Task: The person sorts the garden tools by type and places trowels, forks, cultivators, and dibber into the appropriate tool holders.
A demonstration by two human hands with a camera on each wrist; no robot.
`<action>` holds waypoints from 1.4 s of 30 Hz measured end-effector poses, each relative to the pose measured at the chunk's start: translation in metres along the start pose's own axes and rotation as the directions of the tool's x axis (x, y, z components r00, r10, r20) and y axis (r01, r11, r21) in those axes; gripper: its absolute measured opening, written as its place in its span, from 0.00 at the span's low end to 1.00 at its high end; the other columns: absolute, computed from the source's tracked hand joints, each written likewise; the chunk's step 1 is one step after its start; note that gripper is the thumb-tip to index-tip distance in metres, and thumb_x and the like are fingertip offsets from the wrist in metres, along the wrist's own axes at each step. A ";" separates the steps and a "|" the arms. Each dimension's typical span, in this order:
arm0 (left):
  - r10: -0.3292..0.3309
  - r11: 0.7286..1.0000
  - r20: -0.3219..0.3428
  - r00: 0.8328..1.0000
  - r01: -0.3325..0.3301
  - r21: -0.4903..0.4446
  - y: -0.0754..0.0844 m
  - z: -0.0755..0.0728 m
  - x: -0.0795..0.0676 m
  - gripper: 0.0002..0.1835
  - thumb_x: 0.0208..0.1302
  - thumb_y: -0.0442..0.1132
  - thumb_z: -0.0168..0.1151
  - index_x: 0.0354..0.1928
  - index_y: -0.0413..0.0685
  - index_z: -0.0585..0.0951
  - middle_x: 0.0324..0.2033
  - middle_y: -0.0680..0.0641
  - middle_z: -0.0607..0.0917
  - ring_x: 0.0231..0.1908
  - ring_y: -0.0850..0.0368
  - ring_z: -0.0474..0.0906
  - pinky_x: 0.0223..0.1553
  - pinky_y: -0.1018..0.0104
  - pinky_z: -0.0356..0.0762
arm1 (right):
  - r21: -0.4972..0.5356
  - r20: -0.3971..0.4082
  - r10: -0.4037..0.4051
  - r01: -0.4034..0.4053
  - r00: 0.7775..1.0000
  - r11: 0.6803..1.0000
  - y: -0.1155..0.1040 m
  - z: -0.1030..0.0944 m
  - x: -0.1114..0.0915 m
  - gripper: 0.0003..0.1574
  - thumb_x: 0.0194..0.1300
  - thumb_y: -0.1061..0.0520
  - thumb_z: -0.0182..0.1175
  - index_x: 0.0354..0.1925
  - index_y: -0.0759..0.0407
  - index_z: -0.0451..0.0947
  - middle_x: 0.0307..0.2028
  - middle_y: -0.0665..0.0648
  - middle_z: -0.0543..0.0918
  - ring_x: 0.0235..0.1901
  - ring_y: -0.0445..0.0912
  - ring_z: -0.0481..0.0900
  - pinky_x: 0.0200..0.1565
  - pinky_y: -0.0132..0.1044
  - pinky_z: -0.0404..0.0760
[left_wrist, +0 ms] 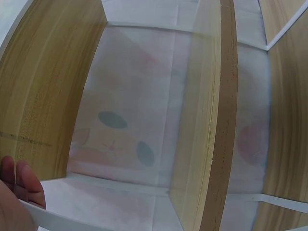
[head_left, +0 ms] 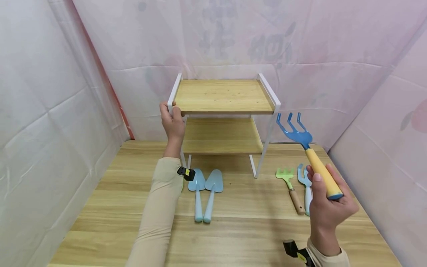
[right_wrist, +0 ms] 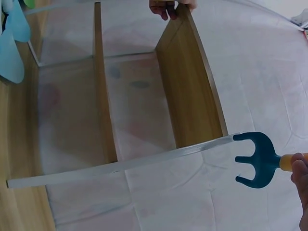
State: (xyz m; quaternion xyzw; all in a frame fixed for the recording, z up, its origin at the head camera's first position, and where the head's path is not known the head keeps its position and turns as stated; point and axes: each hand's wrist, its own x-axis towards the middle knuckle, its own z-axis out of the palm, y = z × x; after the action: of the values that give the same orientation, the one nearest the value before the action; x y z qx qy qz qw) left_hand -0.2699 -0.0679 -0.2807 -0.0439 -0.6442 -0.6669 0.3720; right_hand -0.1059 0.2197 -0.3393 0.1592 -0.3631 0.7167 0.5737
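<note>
At the back of the table stands a two-tier shelf [head_left: 223, 95] with wooden boards and a white frame. My left hand [head_left: 174, 124] grips its front left corner at the top board, fingers curled under the edge in the left wrist view. Raised to the right of the shelf, my right hand [head_left: 333, 207] holds a hand cultivator [head_left: 321, 172] by its yellow handle. Its three blue prongs point up and away, overlapping the shelf's right side in the head view. In the right wrist view the prongs show beside the upper board's corner.
Two light blue trowels [head_left: 213, 181] lie on the table [head_left: 233, 241] in front of the shelf. A green hand rake [head_left: 290, 187] with a wooden handle lies at right, beside a light blue fork [head_left: 304, 178] partly behind my right hand. Pale curtains [head_left: 217, 44] surround the table.
</note>
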 end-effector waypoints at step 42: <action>-0.012 0.998 0.048 0.999 0.015 -0.064 -0.046 0.003 0.013 0.09 0.62 0.38 0.42 0.43 0.49 0.68 0.20 0.46 0.73 0.19 0.54 0.71 0.20 0.68 0.72 | -0.219 0.120 -0.002 0.029 0.993 0.975 0.024 0.050 0.025 0.19 0.47 0.70 0.61 0.39 0.83 0.76 0.25 0.63 0.82 0.22 0.43 0.80 0.28 0.26 0.76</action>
State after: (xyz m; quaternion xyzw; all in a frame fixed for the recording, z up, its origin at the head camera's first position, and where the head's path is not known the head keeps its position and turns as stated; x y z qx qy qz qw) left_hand -0.3059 -0.0761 -0.3109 -0.0670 -0.6313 -0.6886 0.3504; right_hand -0.1448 0.2004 -0.2966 0.1398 -0.4728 0.6567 0.5707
